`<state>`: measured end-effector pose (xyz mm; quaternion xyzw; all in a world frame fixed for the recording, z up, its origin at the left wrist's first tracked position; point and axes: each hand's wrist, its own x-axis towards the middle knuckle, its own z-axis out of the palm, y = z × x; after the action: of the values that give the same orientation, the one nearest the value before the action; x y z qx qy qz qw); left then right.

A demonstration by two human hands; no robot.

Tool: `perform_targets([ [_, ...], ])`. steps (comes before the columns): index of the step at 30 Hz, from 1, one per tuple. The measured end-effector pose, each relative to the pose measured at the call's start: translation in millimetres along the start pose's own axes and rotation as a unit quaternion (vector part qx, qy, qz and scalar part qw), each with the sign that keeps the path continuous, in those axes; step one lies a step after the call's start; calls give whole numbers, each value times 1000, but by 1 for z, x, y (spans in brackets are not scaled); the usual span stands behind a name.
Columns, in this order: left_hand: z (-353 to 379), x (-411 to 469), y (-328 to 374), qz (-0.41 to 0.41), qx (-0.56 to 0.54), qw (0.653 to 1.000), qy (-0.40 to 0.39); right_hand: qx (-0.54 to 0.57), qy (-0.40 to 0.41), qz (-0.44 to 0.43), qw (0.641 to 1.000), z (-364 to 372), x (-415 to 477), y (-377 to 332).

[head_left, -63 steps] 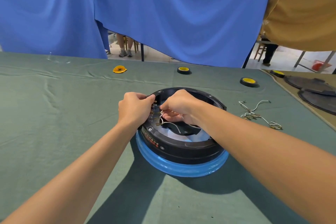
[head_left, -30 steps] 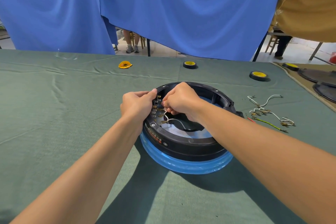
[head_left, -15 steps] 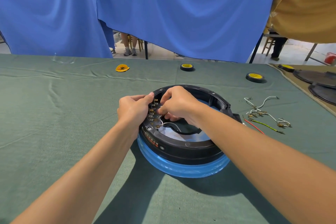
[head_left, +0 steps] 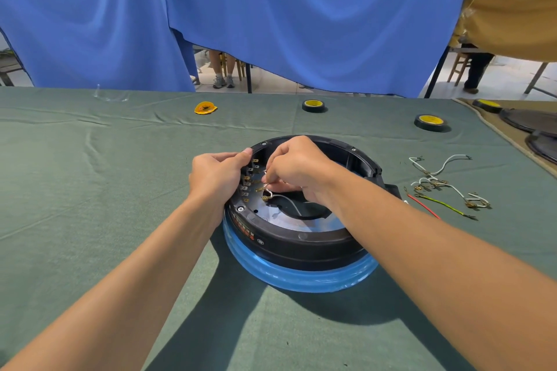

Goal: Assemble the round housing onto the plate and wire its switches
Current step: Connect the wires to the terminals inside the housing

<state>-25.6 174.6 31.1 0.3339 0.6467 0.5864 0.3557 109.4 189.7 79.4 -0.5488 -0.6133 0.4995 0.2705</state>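
Right hand (head_left: 297,169), centre of frame: my fingers are curled inward, fingertips pinching a white wire (head_left: 287,201) close to its brass end, inside the ring.

Left hand (head_left: 215,176), just left of it: my fingers are curled over the upper-left rim of the round housing (head_left: 301,245), gripping the wall, with the thumb on the outside.

Switch terminals (head_left: 249,178): a column of small brass tabs on the inner left wall, between my two hands.

Round housing: black, centre of frame, seated on the blue plate (head_left: 295,278), whose edge shows all round below it. A shiny metal floor shows inside.

Loose wires (head_left: 446,187): white, red and green-yellow, a tangle to the right of the housing, apart from it.

Tape rolls: one (head_left: 313,105) upper centre, one (head_left: 429,122) upper right.

Yellow scrap (head_left: 205,107): upper centre-left.

Green cloth (head_left: 90,190): under everything.

Blue curtain (head_left: 301,15): across the top of the frame.
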Motion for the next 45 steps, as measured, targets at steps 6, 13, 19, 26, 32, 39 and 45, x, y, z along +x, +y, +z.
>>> perform_targets([
  [6,-1,2,-1,-3,-6,1000,-3,1,28,11,1000,8,-1,-2],
  [13,0,3,-4,-1,-10,1000,-5,-60,56,-13,997,10,1,1],
  [19,1,5,-5,0,-14,1000,-9,-93,74,-35,992,9,1,5],
  [26,0,3,-4,-2,-25,1000,-16,-66,79,-22,994,8,2,3],
  [32,0,4,-5,-2,-24,1000,-16,-72,78,-22,994,10,3,4],
  [39,1,3,-5,-4,-24,1000,-8,-48,56,-17,997,10,0,6],
  [45,0,3,-6,-5,-21,1000,-7,-52,53,-2,997,13,6,4],
])
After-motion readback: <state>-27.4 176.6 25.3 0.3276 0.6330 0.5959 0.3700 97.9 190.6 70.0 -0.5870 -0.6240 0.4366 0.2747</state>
